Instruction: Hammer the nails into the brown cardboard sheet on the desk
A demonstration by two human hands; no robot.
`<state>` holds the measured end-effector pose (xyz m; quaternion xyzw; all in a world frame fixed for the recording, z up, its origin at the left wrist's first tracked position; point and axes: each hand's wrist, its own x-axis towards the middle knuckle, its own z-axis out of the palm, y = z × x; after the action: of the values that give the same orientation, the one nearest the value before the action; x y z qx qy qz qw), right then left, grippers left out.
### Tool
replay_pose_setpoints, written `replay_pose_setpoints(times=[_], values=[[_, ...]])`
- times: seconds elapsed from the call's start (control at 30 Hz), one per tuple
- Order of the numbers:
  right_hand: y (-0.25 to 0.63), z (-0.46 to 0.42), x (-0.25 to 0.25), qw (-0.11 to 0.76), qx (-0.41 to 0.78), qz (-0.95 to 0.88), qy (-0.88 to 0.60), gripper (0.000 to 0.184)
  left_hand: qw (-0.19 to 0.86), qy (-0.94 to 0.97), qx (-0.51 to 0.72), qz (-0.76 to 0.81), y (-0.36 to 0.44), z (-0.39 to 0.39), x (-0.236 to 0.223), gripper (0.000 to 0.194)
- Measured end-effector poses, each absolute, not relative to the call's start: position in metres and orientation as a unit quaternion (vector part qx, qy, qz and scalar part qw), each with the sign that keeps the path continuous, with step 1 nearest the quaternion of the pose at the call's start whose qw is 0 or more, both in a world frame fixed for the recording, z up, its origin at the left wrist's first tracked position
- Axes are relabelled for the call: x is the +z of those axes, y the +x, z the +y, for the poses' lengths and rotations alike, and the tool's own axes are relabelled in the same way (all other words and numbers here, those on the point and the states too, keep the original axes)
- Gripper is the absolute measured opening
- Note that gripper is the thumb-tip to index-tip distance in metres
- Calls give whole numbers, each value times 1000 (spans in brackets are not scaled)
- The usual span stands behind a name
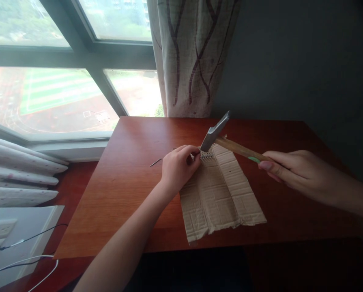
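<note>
My right hand (291, 172) is closed round the wooden handle of a hammer (237, 148), with the thumb lying along the grip. The metal hammer head slants down, its lower end right at the fingertips of my left hand (181, 164). Thumb and forefinger of that left hand are pinched together; whatever sits between them is too small and covered to make out. Just beside the fingertips lies a small silvery piece with a row of links or teeth (207, 155), partly hidden by hand and hammer. It rests on the far end of a torn cardboard sheet (219, 198).
A thin metal rod, like a nail (155, 162), lies on the reddish wooden table (123, 198) left of my left hand. Behind the table hangs a patterned curtain (193, 61) beside a window (86, 52). Cables (32, 235) run from a wall socket (1, 230) at the lower left.
</note>
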<state>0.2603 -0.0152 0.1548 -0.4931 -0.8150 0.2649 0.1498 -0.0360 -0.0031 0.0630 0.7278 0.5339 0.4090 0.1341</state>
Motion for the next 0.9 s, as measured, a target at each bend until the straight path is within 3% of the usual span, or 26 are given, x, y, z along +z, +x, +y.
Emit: replay_pose_setpoints(times=[0.23, 0.43, 0.9], values=[[248, -14, 163, 158, 224, -829, -487, 57, 126, 727, 409, 536, -36, -3, 63, 6], [242, -18, 172, 72, 214, -822, -523, 54, 123, 729, 400, 541, -36, -2, 62, 6], [243, -21, 169, 80, 193, -818, -536, 56, 120, 732, 403, 536, -36, -3, 62, 6]])
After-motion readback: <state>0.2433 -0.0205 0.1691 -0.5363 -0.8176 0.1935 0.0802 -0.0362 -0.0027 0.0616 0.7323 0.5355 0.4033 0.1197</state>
